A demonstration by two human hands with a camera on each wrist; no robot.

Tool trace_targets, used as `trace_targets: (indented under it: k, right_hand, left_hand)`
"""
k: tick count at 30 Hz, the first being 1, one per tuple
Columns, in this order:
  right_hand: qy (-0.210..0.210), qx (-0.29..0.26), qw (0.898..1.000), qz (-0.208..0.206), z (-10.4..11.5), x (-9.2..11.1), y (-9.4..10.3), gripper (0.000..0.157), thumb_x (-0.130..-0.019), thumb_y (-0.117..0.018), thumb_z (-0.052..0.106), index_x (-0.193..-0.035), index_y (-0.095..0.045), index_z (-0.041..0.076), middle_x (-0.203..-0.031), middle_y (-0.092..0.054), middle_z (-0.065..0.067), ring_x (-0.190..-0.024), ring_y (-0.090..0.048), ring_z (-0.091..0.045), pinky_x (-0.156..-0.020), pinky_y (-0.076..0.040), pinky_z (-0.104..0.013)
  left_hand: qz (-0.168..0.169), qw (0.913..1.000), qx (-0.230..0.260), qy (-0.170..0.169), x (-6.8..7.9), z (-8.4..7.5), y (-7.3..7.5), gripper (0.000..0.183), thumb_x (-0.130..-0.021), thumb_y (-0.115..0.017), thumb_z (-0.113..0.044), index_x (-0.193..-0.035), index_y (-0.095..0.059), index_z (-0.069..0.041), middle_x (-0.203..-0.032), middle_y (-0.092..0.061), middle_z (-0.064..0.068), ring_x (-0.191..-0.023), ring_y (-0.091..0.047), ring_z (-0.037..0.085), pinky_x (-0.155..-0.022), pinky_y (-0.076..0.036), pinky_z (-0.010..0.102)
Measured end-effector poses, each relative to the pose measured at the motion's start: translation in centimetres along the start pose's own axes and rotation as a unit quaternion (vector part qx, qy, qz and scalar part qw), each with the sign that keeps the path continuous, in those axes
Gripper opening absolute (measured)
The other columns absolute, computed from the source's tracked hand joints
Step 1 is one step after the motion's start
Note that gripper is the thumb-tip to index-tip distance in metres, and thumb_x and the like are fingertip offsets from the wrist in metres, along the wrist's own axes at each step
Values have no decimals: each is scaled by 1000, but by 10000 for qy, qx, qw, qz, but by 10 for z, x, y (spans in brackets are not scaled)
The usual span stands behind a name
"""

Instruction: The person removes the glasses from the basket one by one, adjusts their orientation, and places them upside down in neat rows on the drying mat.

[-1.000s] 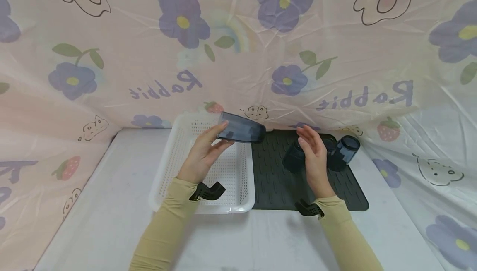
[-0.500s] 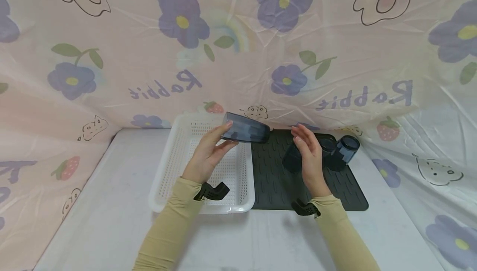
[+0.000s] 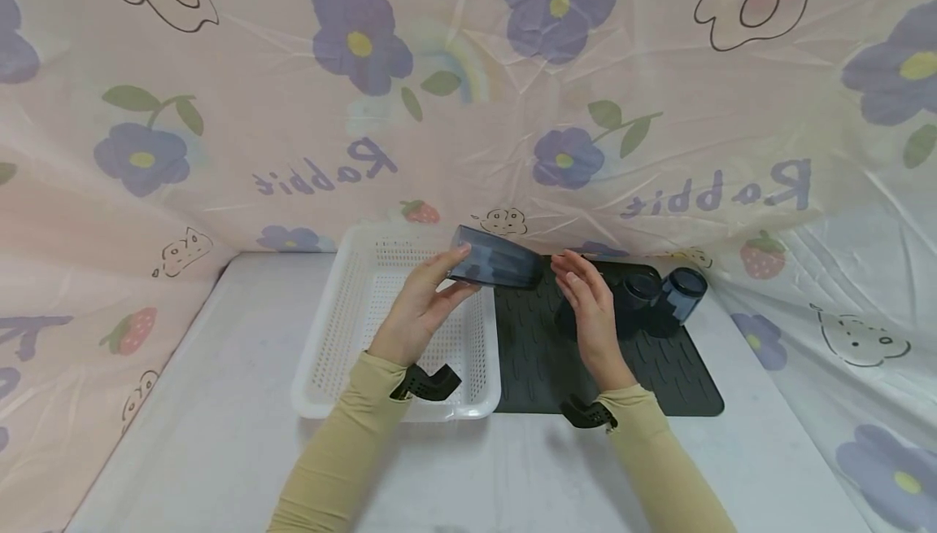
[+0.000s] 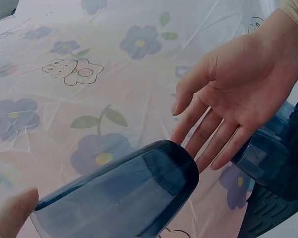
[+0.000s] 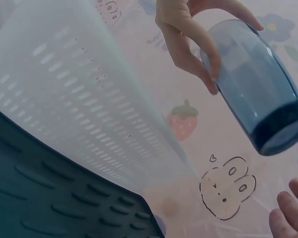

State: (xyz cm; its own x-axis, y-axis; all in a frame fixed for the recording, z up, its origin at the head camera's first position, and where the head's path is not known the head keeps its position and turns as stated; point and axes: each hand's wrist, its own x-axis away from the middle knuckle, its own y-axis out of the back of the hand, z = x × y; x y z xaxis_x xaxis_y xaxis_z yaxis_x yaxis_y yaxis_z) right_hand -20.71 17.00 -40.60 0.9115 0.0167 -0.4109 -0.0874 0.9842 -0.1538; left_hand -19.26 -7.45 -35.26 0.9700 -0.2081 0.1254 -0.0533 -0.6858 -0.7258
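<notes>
My left hand (image 3: 420, 305) pinches a translucent blue cup (image 3: 498, 260) near its open rim, thumb on the near side. The cup lies tilted in the air over the inner edge of the white basket (image 3: 315, 370), its thick dark base pointing right. In the right wrist view, the left fingers (image 5: 211, 62) sit on the cup's wall at the mouth end. My right hand (image 3: 594, 321) is held with fingers nearly straight and palm turned toward the cup, fingertips right by the base. In the left wrist view, the right fingers (image 4: 203, 134) partly pass behind the base.
A black ridged mat (image 3: 534, 370) lies right of the perforated basket. More blue cups stand upside down on it, including one at the right (image 3: 684, 293) and its neighbour (image 3: 638, 289); another is mostly hidden by the right hand. A patterned curtain (image 3: 468, 150) rises behind the table.
The left hand has carried the cup a little to the right, and its base has dipped slightly. The right hand has moved left, closing the gap to the cup's base.
</notes>
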Motion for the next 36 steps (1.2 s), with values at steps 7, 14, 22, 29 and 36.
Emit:
trace_targets:
  k: [7, 14, 22, 29, 36]
  right_hand:
    - [-219, -176, 9996, 102, 0, 0, -5, 41, -105, -40, 21, -139, -43, -1, -137, -46, -23, -125, -45, -30, -110, -31, -47]
    - [-599, -110, 9981, 94, 1, 3, -10, 46, -105, -37, 30, -142, -41, 3, -142, -40, -16, -123, -46, -25, -104, -38, -36]
    - [-712, -745, 9945, 211, -1, 6, -17, 48, -107, -29, 30, -143, -38, 0, -139, -45, -12, -122, -50, -23, -98, -44, -32]
    - [-828, -874, 9925, 196, -5, 6, -18, 45, -105, -35, 31, -141, -44, 5, -138, -46, -13, -113, -55, -25, -92, -48, -32]
    - [-893, -648, 9937, 175, -8, 5, -18, 53, -97, -58, 16, -144, -37, 3, -135, -42, -13, -113, -49, -23, -90, -49, -28]
  left_hand:
    - [-106, 9999, -25, 63, -1, 5, -4, 50, -87, -73, -14, -126, -50, 5, -131, -43, 17, -118, -50, 34, -98, -47, 38]
    - [-152, 9998, -46, 141, -1, 9, -6, 49, -87, -72, -13, -127, -49, 5, -132, -43, 17, -119, -50, 33, -96, -49, 36]
    - [-344, 9991, 50, 243, -2, 11, -9, 56, -85, -75, -14, -128, -44, 3, -132, -43, 18, -118, -52, 32, -96, -49, 37]
    - [-367, 9989, -27, 275, -2, 13, -10, 57, -84, -76, -15, -128, -44, 3, -130, -46, 18, -117, -53, 31, -96, -49, 36]
    - [-313, 9991, -98, 257, -2, 13, -10, 59, -83, -77, -17, -128, -45, 5, -131, -44, 18, -117, -52, 33, -96, -49, 37]
